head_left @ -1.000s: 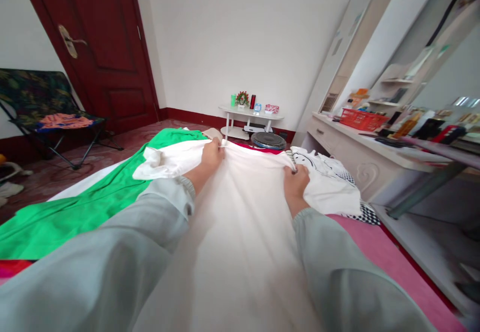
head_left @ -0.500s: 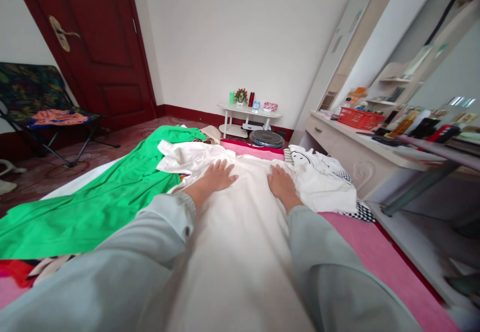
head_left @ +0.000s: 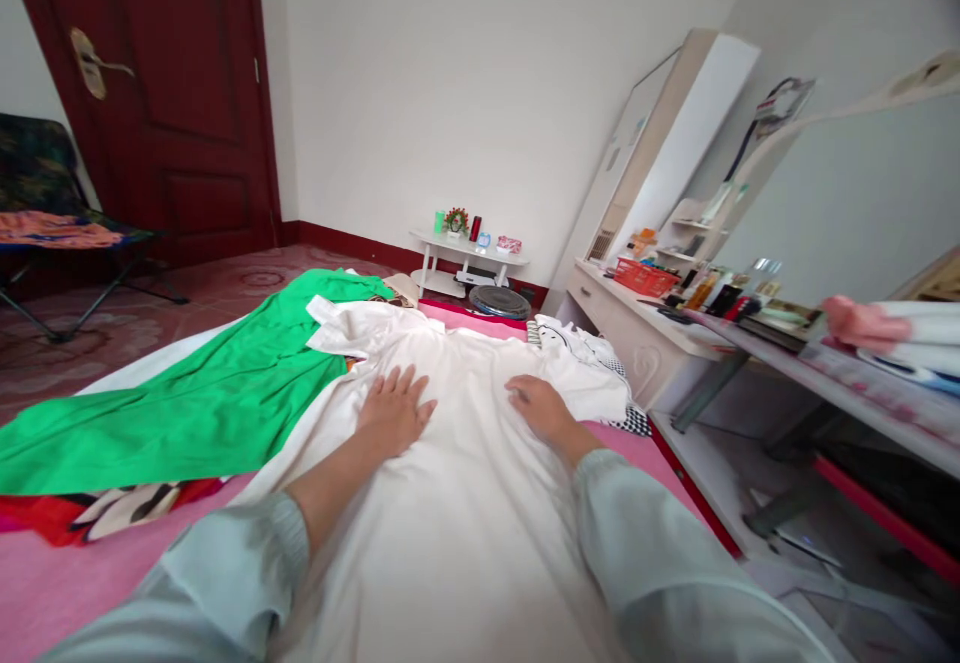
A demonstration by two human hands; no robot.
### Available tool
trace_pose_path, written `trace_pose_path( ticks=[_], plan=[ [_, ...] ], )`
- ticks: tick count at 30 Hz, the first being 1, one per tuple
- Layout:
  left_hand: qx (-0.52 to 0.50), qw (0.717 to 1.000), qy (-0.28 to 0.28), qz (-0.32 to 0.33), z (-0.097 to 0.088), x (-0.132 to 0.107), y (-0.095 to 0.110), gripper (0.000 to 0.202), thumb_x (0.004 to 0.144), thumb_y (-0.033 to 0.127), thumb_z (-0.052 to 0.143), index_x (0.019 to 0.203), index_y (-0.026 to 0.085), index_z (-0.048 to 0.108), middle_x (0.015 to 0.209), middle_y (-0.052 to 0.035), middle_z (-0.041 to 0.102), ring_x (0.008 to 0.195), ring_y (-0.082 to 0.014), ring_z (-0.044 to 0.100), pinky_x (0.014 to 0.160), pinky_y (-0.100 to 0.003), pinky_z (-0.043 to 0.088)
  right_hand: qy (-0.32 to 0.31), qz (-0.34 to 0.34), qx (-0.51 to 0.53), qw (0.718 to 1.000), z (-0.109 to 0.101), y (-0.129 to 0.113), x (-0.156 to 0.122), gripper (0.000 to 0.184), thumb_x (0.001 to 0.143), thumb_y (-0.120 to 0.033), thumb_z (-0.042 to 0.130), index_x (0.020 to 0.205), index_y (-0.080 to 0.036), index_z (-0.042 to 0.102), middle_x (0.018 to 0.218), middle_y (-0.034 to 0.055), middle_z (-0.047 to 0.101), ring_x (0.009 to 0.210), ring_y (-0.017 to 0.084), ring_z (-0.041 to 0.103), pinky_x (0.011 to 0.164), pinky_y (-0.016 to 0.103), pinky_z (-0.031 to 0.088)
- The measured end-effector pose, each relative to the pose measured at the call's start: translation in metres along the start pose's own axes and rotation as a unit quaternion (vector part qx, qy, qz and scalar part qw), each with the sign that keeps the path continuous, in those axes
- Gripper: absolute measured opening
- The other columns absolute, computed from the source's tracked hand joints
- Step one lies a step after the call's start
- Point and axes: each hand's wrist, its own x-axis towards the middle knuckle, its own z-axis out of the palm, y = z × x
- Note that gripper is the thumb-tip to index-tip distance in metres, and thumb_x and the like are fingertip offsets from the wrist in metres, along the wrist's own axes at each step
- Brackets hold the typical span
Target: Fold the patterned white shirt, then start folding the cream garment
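A white short-sleeved garment, perhaps a T-shirt or dress, lies spread over the pink bed with soft creases running along it. My left hand rests flat on its upper left part, fingers spread. On the right side of the same cloth lies my right hand, open, its fingers slightly bent against the fabric. Beside my left arm is a bright green garment, with a red patterned cloth showing from under it. White printed clothing with a black-and-white checked edge lies beyond my right hand.
A dressing table holding a red basket and bottles stands to the right. Ahead is a small white table near a round dark lidded object. A folding chair stands left by the red door.
Both hands have slid nearer to me over the white garment, the left one also further left. My right fingers are more bent. The view has turned to the right.
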Motion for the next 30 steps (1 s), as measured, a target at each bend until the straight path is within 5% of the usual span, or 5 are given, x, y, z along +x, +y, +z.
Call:
trace_pose_path(
  ticks=[5, 9, 15, 24, 30],
  plan=[
    [-0.014, 0.999, 0.037, -0.002, 0.002, -0.004, 0.001, 0.055, 0.093, 0.048, 0.032, 0.139, 0.021, 0.045, 0.149, -0.0089, 0.035, 0.137, -0.0306, 0.029, 0.111, -0.048, 0.021, 0.210, 0.252, -0.093, 0.940, -0.048, 0.064, -0.028, 0.040, 0.086, -0.030, 0.045, 0.121, -0.015, 0.057, 0.130, 0.0139, 0.053, 0.121, 0.030, 0.046, 0.101, 0.044, 0.035],
    [-0.016, 0.999, 0.048, -0.002, 0.002, -0.003, 0.001, 0.055, 0.092, 0.047, 0.032, 0.138, 0.020, 0.046, 0.149, -0.0099, 0.036, 0.137, -0.0316, 0.029, 0.110, -0.049, 0.021, 0.126, 0.448, -0.071, 0.882, -0.044, 0.092, -0.038, 0.072, 0.076, -0.065, 0.050, 0.115, -0.006, 0.059, 0.126, 0.0259, 0.051, 0.115, 0.042, 0.049, 0.087, 0.052, 0.043],
    [-0.024, 0.999, 0.042, -0.006, 0.001, -0.005, 0.001, 0.055, 0.092, 0.047, 0.032, 0.139, 0.021, 0.045, 0.149, -0.0084, 0.035, 0.138, -0.0304, 0.028, 0.111, -0.048, 0.019, 0.156, 0.367, -0.058, 0.915, -0.034, 0.091, -0.035, 0.041, 0.078, -0.042, 0.053, 0.104, -0.012, 0.063, 0.096, 0.0164, 0.067, 0.093, 0.030, 0.063, 0.079, 0.038, 0.047],
    [-0.045, 0.999, 0.025, -0.015, 0.001, -0.004, 0.001, 0.056, 0.091, 0.049, 0.033, 0.140, 0.022, 0.044, 0.151, -0.0075, 0.031, 0.140, -0.0310, 0.023, 0.112, -0.048, 0.015, 0.224, 0.471, -0.084, 0.849, -0.052, 0.114, -0.046, 0.049, 0.068, -0.019, 0.054, 0.116, -0.011, 0.058, 0.115, 0.0239, 0.057, 0.105, 0.038, 0.056, 0.077, 0.045, 0.046],
    [-0.038, 0.999, 0.024, -0.013, 0.001, -0.004, 0.001, 0.057, 0.092, 0.049, 0.030, 0.140, 0.021, 0.043, 0.151, -0.0081, 0.031, 0.140, -0.0316, 0.023, 0.112, -0.048, 0.015, 0.199, 0.304, -0.044, 0.931, -0.045, 0.098, 0.005, 0.036, 0.079, -0.017, 0.043, 0.109, -0.017, 0.062, 0.104, 0.0116, 0.064, 0.097, 0.025, 0.060, 0.082, 0.033, 0.043]
  ],
)
